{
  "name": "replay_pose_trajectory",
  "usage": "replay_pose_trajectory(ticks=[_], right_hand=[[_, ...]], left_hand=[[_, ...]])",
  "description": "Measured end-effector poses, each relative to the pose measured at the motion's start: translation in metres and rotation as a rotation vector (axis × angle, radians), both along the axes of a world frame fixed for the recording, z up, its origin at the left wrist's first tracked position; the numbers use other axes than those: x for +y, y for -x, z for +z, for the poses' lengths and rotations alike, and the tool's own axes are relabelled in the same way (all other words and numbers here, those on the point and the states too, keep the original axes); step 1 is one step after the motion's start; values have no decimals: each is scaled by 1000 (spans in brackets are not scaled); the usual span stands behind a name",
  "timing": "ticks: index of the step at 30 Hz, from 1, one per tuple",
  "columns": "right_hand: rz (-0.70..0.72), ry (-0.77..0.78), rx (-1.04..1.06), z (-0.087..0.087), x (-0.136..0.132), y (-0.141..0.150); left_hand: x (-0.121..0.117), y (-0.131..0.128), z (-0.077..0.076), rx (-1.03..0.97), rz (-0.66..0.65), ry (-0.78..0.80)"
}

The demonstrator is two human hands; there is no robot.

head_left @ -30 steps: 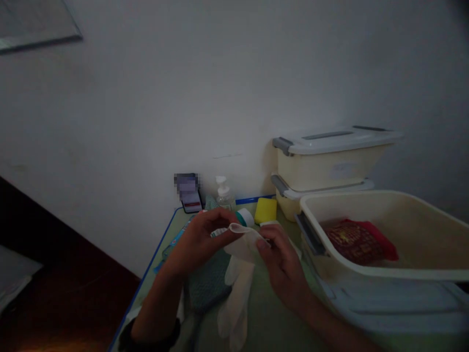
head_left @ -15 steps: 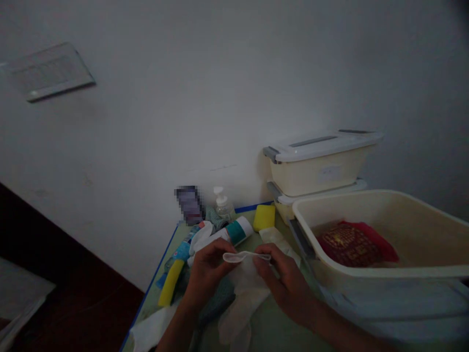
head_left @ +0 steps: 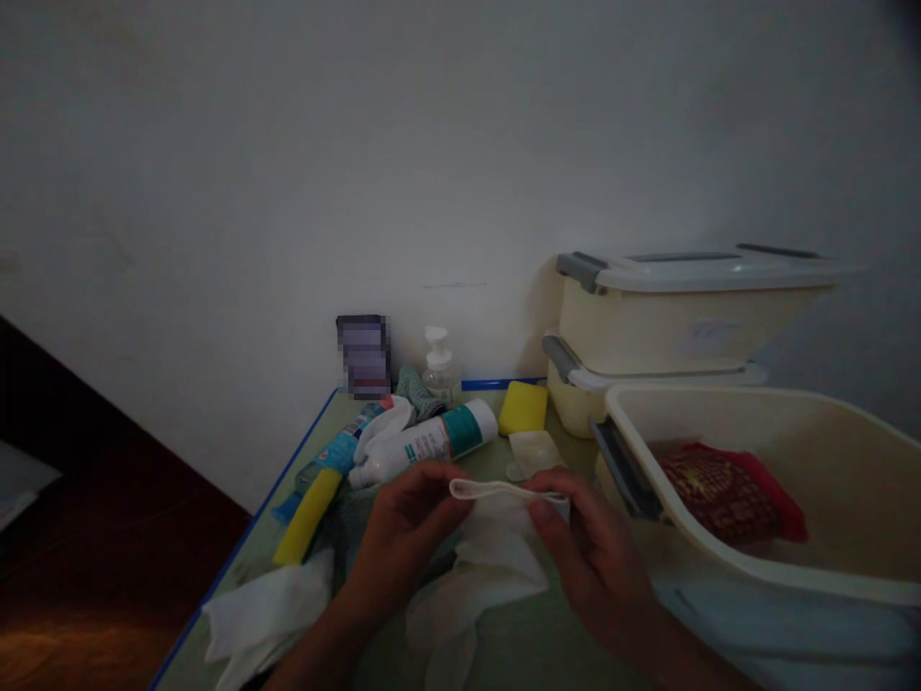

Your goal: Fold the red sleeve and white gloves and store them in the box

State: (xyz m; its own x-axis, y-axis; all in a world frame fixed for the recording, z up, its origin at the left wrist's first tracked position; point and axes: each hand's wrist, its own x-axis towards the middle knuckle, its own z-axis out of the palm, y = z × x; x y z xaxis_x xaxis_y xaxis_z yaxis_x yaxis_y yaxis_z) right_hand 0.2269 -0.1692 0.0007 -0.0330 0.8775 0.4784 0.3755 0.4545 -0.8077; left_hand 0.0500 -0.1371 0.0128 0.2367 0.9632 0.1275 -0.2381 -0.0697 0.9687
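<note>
A thin whitish disposable glove (head_left: 496, 557) hangs between my hands, its cuff uppermost and its fingers drooping toward the table. My left hand (head_left: 413, 523) pinches the left end of the cuff between thumb and fingers. At the cuff's right end, my right hand (head_left: 586, 537) grips it the same way. The cuff's rolled rim is drawn nearly flat, with a small loop showing at the left. Behind the glove lies a second pale glove (head_left: 536, 451) on the table, partly hidden by my right hand.
A white bottle with a green band (head_left: 432, 441), yellow sponge (head_left: 523, 409), pump bottle (head_left: 440, 369) and phone (head_left: 365, 355) are at the back. White cloth (head_left: 270, 605) and a yellow strip (head_left: 309, 518) lie left. An open cream bin (head_left: 625, 432) with a red packet (head_left: 726, 489) stands right, near lidded boxes (head_left: 648, 326).
Both hands have lowered slightly from the first frame, and the glove's cuff is now stretched wider between them. My view has shifted, uncovering the bottle, yellow strip and white cloth.
</note>
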Motion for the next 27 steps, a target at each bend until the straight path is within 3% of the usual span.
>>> replay_pose_trajectory(ticks=[3,8,14,17,19,22,25,27], right_hand=[[-12,93,54,2,1,-1],[11,315,248,8,2,-1],[353,464,436,13,-2,0],[400,522,431,11,-4,1],[419,582,518,10,-4,1],[465,637,754,9,-3,1],[404,628,942,12,-2,1],[342,616,1014,15,-2,2]], left_hand=[[-3,-1,-4,-65,-65,-38],[-9,-3,-11,-38,6,13],[-9,-1,-9,-72,57,6],[-12,-1,-6,-83,56,5],[-15,-2,-5,-105,-22,16],[-17,-3,-8,-127,-259,22],[-18,-4,-15,-80,-427,10],[-18,-4,-17,-12,-454,12]])
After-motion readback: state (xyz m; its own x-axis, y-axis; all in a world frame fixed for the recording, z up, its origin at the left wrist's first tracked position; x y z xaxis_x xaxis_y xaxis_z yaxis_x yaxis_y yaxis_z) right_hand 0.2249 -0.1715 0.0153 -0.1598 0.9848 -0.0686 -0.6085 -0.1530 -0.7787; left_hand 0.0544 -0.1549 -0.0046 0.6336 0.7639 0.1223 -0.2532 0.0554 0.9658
